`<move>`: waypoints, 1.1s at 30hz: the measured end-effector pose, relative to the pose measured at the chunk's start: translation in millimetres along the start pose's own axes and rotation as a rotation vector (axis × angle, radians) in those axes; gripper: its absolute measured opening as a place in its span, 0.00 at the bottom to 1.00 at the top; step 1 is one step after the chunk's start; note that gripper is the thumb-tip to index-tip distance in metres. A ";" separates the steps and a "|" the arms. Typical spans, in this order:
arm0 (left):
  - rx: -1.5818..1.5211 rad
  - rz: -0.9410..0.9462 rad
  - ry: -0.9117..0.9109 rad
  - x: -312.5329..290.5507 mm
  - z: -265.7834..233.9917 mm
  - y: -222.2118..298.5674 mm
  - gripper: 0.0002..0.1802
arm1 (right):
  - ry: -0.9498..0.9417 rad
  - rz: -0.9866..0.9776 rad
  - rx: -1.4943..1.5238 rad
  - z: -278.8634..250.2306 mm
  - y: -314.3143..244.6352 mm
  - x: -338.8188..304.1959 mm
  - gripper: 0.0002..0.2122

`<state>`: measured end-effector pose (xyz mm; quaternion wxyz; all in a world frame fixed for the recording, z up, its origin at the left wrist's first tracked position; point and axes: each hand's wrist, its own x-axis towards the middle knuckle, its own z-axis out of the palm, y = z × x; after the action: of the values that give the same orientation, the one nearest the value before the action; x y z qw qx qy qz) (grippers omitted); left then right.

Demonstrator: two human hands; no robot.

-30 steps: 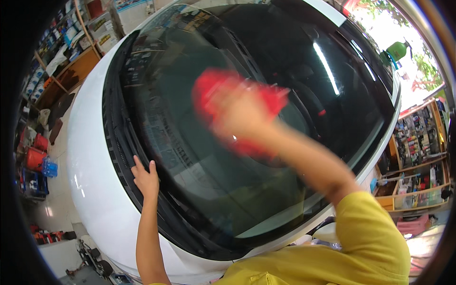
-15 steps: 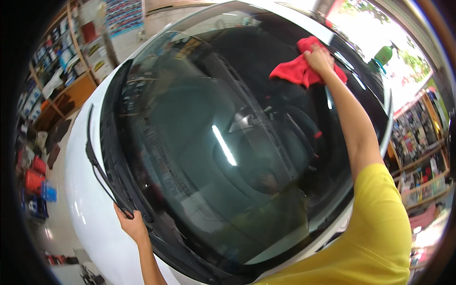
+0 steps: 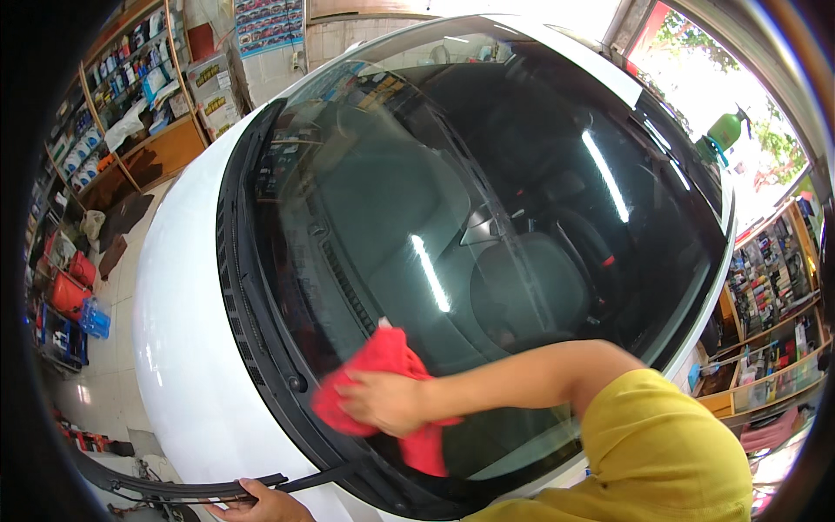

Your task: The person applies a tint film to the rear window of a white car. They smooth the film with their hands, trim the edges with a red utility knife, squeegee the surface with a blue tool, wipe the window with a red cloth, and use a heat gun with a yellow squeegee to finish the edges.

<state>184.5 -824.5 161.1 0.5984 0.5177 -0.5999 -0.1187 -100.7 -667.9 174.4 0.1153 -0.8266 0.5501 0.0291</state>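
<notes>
My right hand [image 3: 383, 402] presses a red cloth [image 3: 390, 352] against the lower near part of the windshield [image 3: 522, 296], close to the black cowl trim [image 3: 270, 348]. The cloth bunches under the palm, and one end hangs down toward the near edge. At the bottom left, my left hand [image 3: 261, 505] grips a black windshield wiper [image 3: 191, 489], which is lifted off the glass. Its arm runs right to the base of the windshield. Slight motion blur covers my right fingers.
The white hood [image 3: 183, 348] curves along the left. A green spray bottle [image 3: 724, 129] stands at the car's far right side. Shelves with bottles [image 3: 139, 70] line the back left, others [image 3: 774, 287] the right. Red buckets [image 3: 70, 291] and a blue container [image 3: 94, 318] sit on the floor.
My right hand has brought the red cloth from the upper right of the windshield down to its lower near part. My left hand has swung the wiper down toward me, away from the hood.
</notes>
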 end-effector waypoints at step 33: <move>-0.445 -0.389 -0.142 -17.5 7.1 22.0 0.35 | 0.051 0.145 -0.037 7.2 -98.6 -47.6 0.27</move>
<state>163.6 -805.0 165.7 0.6198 0.4692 -0.4891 -0.3956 -28.5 -587.1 191.3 0.0835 -0.7869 0.6108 0.0263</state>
